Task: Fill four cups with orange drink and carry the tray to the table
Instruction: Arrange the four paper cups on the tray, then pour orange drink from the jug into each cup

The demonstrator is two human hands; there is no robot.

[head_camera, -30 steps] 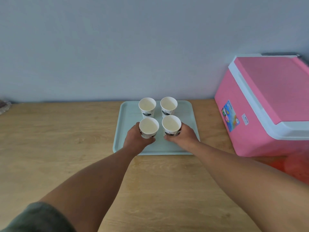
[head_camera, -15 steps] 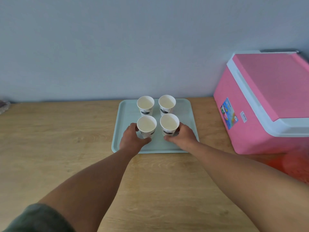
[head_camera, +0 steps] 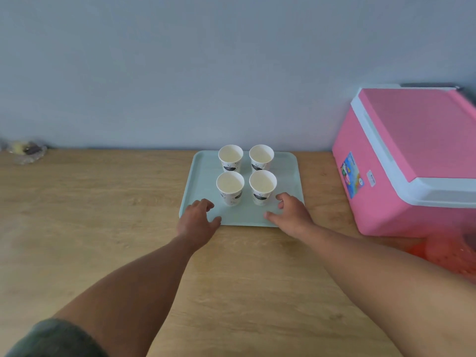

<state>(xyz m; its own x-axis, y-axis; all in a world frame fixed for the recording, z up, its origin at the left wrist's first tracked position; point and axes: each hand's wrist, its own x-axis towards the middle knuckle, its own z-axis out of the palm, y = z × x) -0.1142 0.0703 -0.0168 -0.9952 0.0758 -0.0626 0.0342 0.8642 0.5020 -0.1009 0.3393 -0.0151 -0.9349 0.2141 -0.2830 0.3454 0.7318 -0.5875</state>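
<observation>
All four cups [head_camera: 246, 176] stand empty on the tray [head_camera: 203, 173]; filling and carrying remain. My left hand [head_camera: 197, 220] and right hand [head_camera: 291, 212], at 6 o'clock, have released grip.

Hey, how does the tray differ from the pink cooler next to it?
The tray is pale green, flat and shallow; the cooler is pink with white trim, tall and boxy. The tray is open and carries four paper cups; the cooler has its lid shut and nothing on top. Both hands hover at the tray's near edge, none at the cooler. Both sit on the wooden counter.
</observation>
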